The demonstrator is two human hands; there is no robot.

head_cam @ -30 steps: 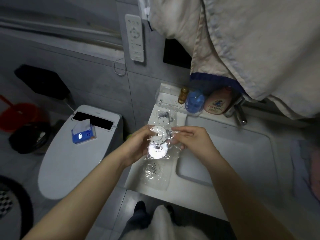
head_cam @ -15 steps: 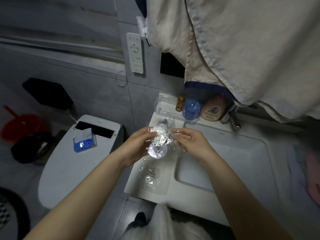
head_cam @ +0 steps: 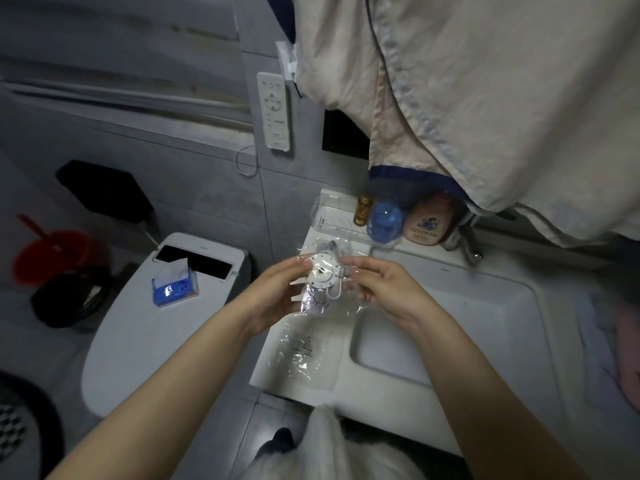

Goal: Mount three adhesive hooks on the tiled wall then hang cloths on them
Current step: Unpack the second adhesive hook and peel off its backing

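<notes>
Above the sink's [head_cam: 485,306] left edge we hold a bagged hook [head_cam: 322,275] | left hand [head_cam: 277,292] cradles the bag, thumb pinching its top | right hand [head_cam: 384,289] pinches the bag's right side with curled fingers | another bag [head_cam: 304,351] lies on the sink's front-left corner | cloth [head_cam: 485,98] hangs overhead

Hook packet [head_cam: 323,282] now turned, disc-up.

Two hands [head_cam: 277,292] [head_cam: 388,289] are showing; one packaged hook [head_cam: 322,275] being held; one clear bag [head_cam: 304,348] lying on the surface's [head_cam: 485,289] left edge; three bottles [head_cam: 363,211] [head_cam: 384,221] [head_cam: 427,223] standing at the far edge.
</notes>
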